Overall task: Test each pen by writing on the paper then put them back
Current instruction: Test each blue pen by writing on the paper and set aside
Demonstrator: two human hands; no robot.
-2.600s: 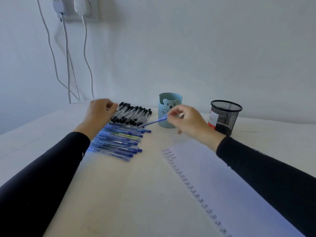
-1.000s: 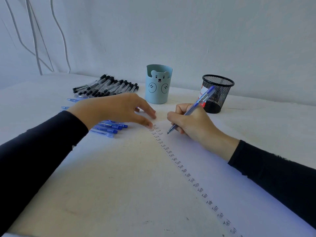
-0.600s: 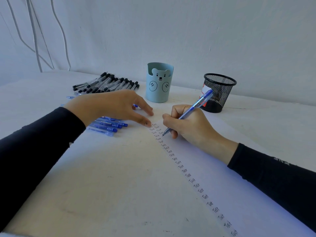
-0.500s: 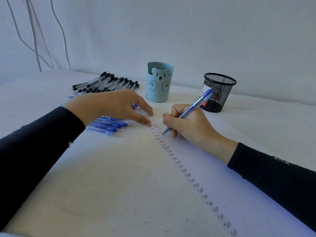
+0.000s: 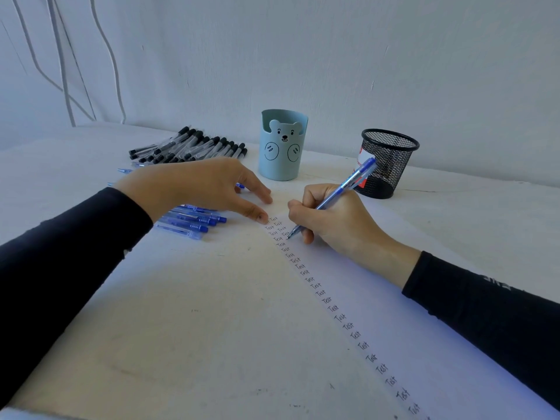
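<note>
Fingers (image 5: 304, 208) of our right hand (image 5: 336, 221) pinch the pen (image 5: 335, 197) near its tip; light, stiff, slick, we judge; our flat left hand (image 5: 197, 189) pins the paper's (image 5: 381, 328) corner.

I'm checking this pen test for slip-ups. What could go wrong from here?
The left hand presses only the far corner of the white paper sheet, so it may skew under the blue ballpoint pen in the right hand. That hand also hangs over the loose blue pens and could scatter them.
</note>
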